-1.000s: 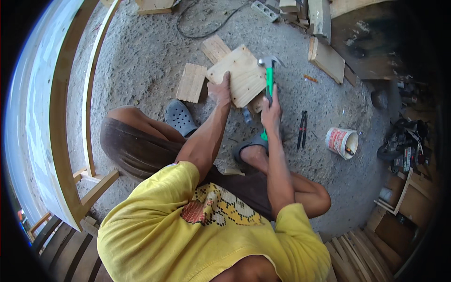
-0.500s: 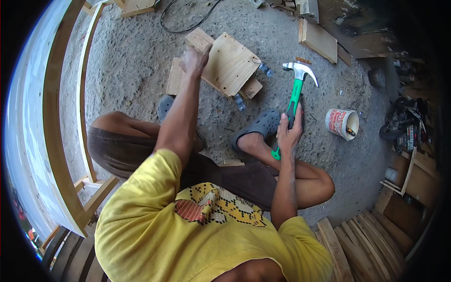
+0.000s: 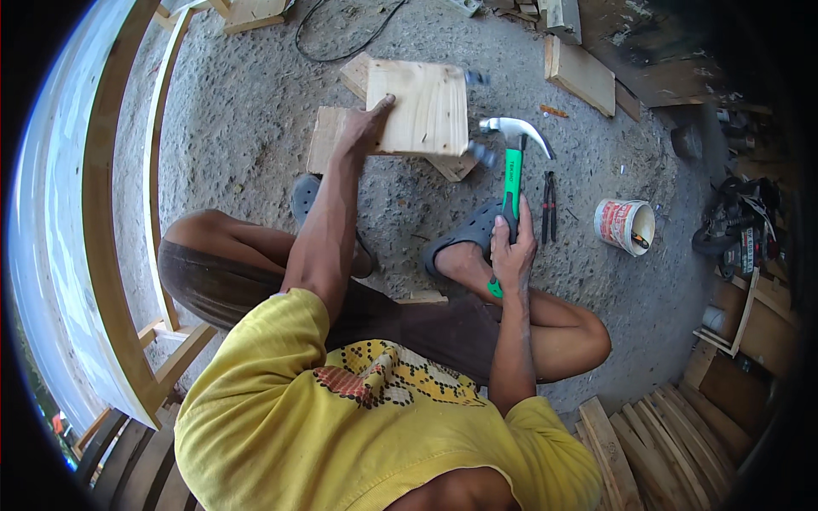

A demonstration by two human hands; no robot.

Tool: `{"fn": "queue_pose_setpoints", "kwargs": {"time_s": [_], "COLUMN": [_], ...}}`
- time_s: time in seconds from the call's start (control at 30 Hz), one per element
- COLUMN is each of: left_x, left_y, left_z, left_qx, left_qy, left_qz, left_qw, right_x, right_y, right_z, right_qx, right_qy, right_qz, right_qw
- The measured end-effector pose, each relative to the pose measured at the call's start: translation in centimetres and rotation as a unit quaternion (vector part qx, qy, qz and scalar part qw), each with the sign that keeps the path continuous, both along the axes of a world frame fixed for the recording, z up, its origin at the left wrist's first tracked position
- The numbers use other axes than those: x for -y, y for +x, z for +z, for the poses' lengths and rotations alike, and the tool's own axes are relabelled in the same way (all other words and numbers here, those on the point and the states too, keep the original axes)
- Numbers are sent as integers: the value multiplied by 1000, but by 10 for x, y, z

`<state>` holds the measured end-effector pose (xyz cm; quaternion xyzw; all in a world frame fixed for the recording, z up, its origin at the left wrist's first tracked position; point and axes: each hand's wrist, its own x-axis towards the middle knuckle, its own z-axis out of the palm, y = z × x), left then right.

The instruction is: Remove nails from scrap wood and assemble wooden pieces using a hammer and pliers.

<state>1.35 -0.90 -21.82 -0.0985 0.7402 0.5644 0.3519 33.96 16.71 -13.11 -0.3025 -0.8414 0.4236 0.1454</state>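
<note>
Hammer (image 3: 513, 175) green-black, silver-headed; board (image 3: 422, 106) pale, grained; shirt (image 3: 341, 443) yellow, dark-dotted; pliers (image 3: 550, 209) apparently black, red-marked.

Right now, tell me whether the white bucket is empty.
Not empty: a small dark-and-orange object shows inside the white bucket, through its open mouth. What it is, I cannot tell.

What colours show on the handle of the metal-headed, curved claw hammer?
The hammer handle is green with dark patches, clearest in the head view.
</note>
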Motion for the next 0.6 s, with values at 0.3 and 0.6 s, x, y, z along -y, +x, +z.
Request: {"fn": "queue_pose_setpoints", "kwargs": {"time_s": [0.3,0.6], "left_x": [-60,31], "left_y": [102,60], "left_z": [-33,-1], "left_qx": [78,-42], "left_qy": [199,-101], "left_qz": [314,-208], "left_qw": [925,972], "right_x": [-7,-4], "right_y": [-9,-7], "right_z": [0,-14], "right_qx": [-46,4], "right_qy": [-41,103], "right_qz": [-26,41], "right_qw": [998,994]}}
